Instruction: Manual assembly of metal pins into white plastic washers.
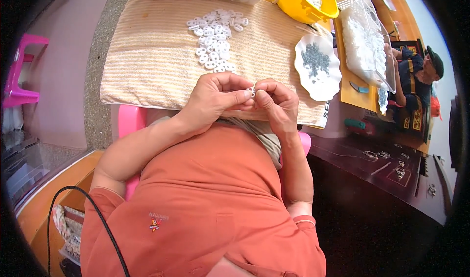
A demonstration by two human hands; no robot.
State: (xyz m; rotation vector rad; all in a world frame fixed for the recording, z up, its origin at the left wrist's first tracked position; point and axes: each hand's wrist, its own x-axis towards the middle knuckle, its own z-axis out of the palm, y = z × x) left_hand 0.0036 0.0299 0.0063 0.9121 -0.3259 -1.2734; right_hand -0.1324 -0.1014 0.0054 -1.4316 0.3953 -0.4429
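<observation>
My left hand (215, 98) and my right hand (276, 100) meet fingertip to fingertip at the near edge of a striped beige towel (147, 56). Between them they pinch one small white plastic piece (251, 91). A pile of several similar white oval pieces (215, 39) lies on the towel just beyond my hands. To the right sits a white scalloped dish (325, 83) holding several tiny grey metal parts (316, 57).
A yellow bowl (298, 5) with white pieces stands at the far right of the towel, next to a clear bin (364, 37) full of white parts. Another person (418, 81) sits at the right. A pink stool (22, 66) stands at the left.
</observation>
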